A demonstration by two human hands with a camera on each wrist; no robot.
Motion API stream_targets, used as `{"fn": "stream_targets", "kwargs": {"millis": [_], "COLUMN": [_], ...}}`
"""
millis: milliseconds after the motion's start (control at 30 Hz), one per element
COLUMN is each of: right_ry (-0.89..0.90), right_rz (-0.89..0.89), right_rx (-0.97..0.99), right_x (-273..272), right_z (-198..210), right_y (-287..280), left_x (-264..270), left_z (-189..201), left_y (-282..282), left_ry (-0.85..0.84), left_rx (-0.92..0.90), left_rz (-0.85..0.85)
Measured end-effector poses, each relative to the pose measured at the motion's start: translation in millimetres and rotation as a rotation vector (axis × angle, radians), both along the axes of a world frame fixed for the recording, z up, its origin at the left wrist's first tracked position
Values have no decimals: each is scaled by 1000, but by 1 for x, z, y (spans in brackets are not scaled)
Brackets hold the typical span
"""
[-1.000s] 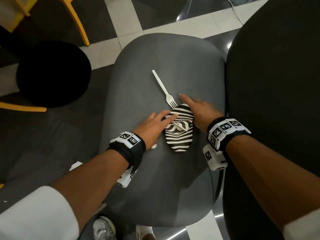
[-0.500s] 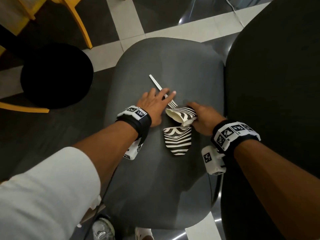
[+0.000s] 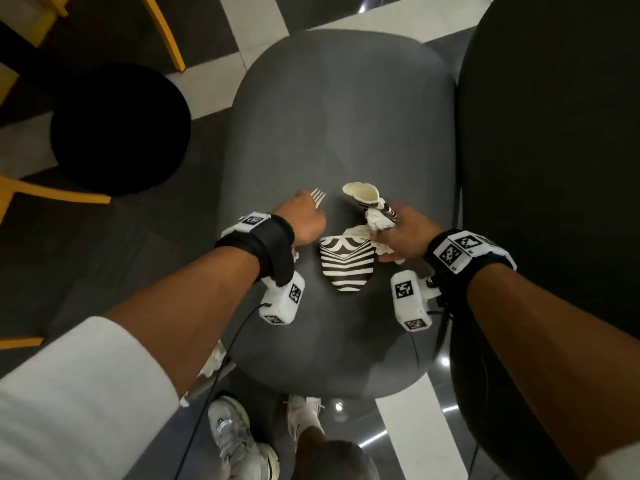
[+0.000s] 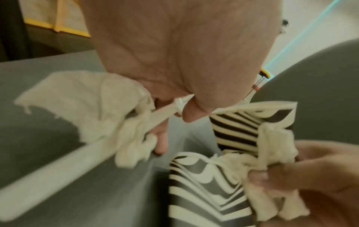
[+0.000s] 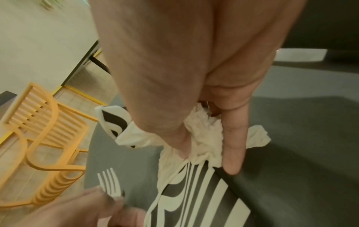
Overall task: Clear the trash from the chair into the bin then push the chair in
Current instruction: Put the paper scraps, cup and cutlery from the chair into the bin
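Observation:
On the grey chair seat (image 3: 339,116) lies a flattened black-and-white striped paper cup (image 3: 346,265). My left hand (image 3: 306,213) grips a white plastic fork (image 3: 318,197), whose tines stick out past the fingers. The left wrist view shows the fork handle (image 4: 77,152) held together with a crumpled white tissue (image 4: 101,98). My right hand (image 3: 398,226) pinches a second crushed striped cup (image 3: 363,194) and a wad of tissue (image 3: 375,218), just above the flat cup's right edge. In the right wrist view the fingers (image 5: 233,145) curl round that tissue (image 5: 204,130).
A large black round table (image 3: 554,168) stands close against the seat's right side. A black round shape (image 3: 117,133) with yellow legs sits on the floor to the left. A yellow slatted chair (image 5: 48,138) stands beyond. My shoes (image 3: 235,434) are below the seat's near edge.
My left hand has closed round the fork and drawn it back toward me. My right hand has lifted one crushed cup with tissue off the flat cup.

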State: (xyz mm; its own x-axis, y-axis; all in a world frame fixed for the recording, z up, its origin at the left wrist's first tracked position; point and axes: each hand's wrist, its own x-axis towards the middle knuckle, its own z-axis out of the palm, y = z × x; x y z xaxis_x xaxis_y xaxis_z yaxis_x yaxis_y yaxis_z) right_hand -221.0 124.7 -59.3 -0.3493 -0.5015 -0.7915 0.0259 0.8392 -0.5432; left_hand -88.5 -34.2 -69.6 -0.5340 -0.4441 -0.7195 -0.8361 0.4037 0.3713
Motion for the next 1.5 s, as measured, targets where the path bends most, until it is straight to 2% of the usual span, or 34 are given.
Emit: {"fn": "stream_targets", "kwargs": {"millis": [167, 300, 400, 600, 733, 833, 966, 1100, 1166, 1233, 1266, 1333, 1433, 1500], "right_ry": [-43, 9, 70, 180, 238, 257, 216, 174, 179, 213, 232, 238, 260, 239], "right_rz": [-121, -154, -134, 23, 197, 322, 484, 494, 531, 630, 645, 737, 870, 857], "right_rx": [-16, 3, -21, -77, -89, -127, -28, 123, 166, 228, 234, 252, 273, 265], "right_x": [36, 65, 88, 153, 219, 280, 358, 408, 423, 437, 437, 449, 451, 446], "right_z": [-2, -4, -3, 3, 8, 5, -41, -123, -171, -220, -231, -272, -305, -315], "right_y": [5, 3, -6, -49, -90, -114, -131, -126, -120, -116, -117, -114, -116, -121], "left_x": [16, 42, 66, 147, 227, 298, 382, 427, 431, 426, 419, 420, 419, 418], "left_z": [9, 10, 7, 11, 5, -13, -66, -165, -201, -221, -221, -246, -269, -276], "left_y": [8, 19, 23, -4, -33, -42, -34, -10, 3, 10, 8, 11, 13, 11], "left_ry": [25, -13, 13, 182, 257, 260, 159, 30, -8, -16, -1, 11, -23, -37], "left_rx": [96, 48, 45, 13, 87, 136, 185, 170, 170, 151, 117, 111, 211, 261], "left_rz": [106, -7, 16, 262, 460, 649, 853, 924, 925, 902, 877, 854, 900, 941]}}
